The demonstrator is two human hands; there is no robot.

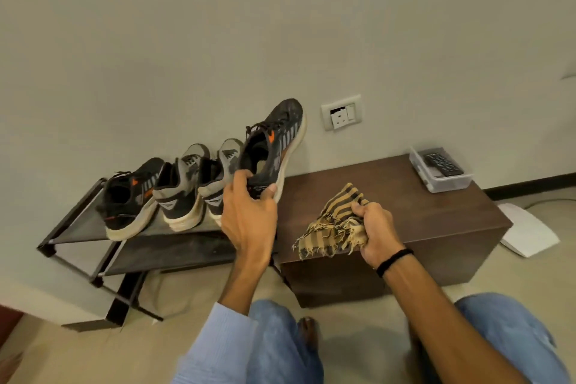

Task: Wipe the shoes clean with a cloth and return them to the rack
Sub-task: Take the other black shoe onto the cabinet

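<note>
Left of centre frame, a dark metal shoe rack (78,227) stands against the wall. Its top shelf carries three shoes, heels toward the camera: one black shoe with orange marks (131,199) at the left, then two grey shoes (180,193) side by side. Just right of these, the left hand (249,215) grips a second black and orange shoe (274,146) by the heel, thumb at the collar and fingers curled under the sole. This shoe is lifted and tilted, toe pointing up toward the wall. A wall socket (342,112) sits right of the toe. Centre right, a striped, fringed cloth (336,221) lies on the front edge of a brown counter (436,215), bunched in the closed fingers of the right hand (377,234). At the counter's far right corner, a clear plastic box (442,170) holds a remote control.
</note>
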